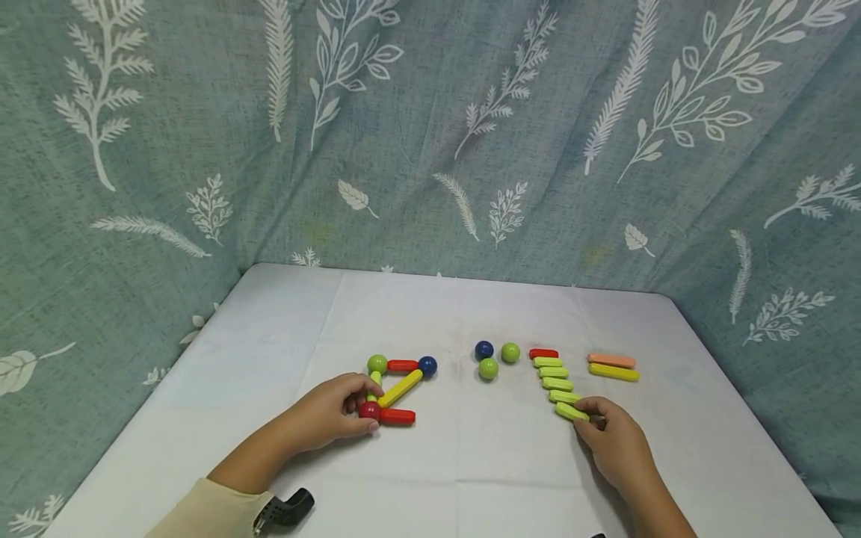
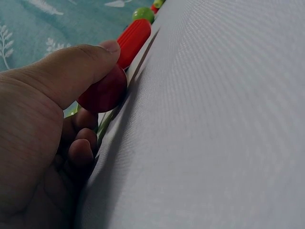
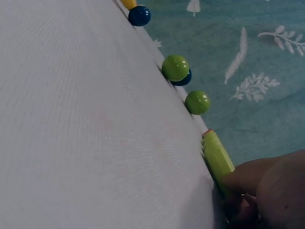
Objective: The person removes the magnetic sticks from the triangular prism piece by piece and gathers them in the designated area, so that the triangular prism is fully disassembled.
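Note:
On the left, my left hand [image 1: 329, 412] holds the red ball [image 1: 370, 411] of a joined shape of rods and balls. In the left wrist view the thumb lies across the red ball [image 2: 104, 93] and the end of a red rod [image 2: 134, 43]. A yellow rod [image 1: 401, 388] slants from the red ball to a blue ball [image 1: 427, 366]; a red rod [image 1: 403, 365] links that to a green ball [image 1: 377, 364]. A light green rod is partly hidden by fingers. My right hand [image 1: 617, 442] pinches the nearest light green rod [image 1: 569, 412] of a column.
Several more light green rods [image 1: 553, 372] and a red rod [image 1: 543, 353] continue the column. An orange rod [image 1: 610, 361] and a yellow rod [image 1: 613, 372] lie to its right. One blue ball [image 1: 483, 350] and two green balls [image 1: 510, 353] sit mid-table. Patterned cloth [image 1: 417, 149] hangs behind.

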### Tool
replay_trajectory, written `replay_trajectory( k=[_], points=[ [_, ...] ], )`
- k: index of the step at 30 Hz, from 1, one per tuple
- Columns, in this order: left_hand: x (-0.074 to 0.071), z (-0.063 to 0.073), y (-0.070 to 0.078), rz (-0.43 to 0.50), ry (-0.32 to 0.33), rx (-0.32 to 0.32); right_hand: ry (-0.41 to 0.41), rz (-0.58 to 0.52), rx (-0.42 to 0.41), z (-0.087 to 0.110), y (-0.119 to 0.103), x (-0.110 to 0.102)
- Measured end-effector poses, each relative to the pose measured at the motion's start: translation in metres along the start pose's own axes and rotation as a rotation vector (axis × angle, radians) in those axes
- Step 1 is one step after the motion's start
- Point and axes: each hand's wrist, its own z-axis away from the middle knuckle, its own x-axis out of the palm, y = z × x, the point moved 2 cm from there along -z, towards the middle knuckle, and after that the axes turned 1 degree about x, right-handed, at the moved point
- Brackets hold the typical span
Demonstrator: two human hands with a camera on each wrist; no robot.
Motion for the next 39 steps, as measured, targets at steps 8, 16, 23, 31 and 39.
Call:
replay_trajectory(
  k=[8, 16, 23, 31, 39],
  points=[
    [0.000, -0.001, -0.001, -0.012, 0.006, 0.013, 0.090, 0.032, -0.033, -0.002, 0.001, 0.003],
    [0.001, -0.001, -0.001, -0.001, 0.004, 0.014, 0.117, 0.005, -0.007, 0.000, -0.002, 0.003],
    [0.001, 0.000, 0.000, 0.001, 0.005, -0.001, 0.147, -0.075, -0.053, 0.014, -0.016, 0.006],
    [0.002, -0.003, 0.000, -0.001, 0.000, -0.004, -0.035, -0.194, -0.092, 0.029, -0.041, 0.022],
    [0.000, -0.002, -0.001, 0.008, 0.000, -0.010, -0.258, -0.277, -0.174, 0.036, -0.068, 0.050]
  ],
)
